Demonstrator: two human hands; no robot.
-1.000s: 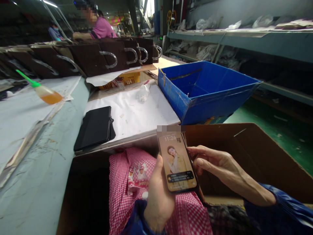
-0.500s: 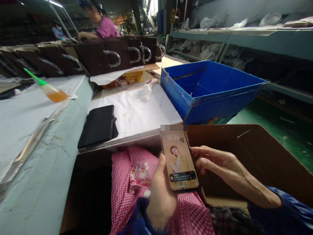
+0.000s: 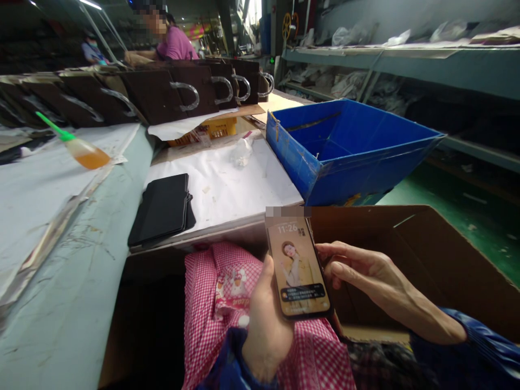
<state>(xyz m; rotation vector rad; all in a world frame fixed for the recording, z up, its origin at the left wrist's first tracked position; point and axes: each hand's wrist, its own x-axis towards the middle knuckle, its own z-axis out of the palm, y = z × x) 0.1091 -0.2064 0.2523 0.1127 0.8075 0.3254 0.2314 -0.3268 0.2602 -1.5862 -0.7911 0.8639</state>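
Middle table topped with white paper; black flat pieces stacked near left corner, crumpled clear plastic toward far edge, small scrap between. Left table, pale green: white sheets, green-tipped bottle of amber liquid on its side near the edge. Right shelf: plastic bags and papers on top. Green floor, few pale marks or bits.

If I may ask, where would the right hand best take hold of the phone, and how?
Probably by the right long edge of the phone, coming from the right, thumb on the front rim and fingers behind. The phone is thin and tilted, screen toward the wearer; the left hand holds it from the lower left, and the right hand is beside that right edge.
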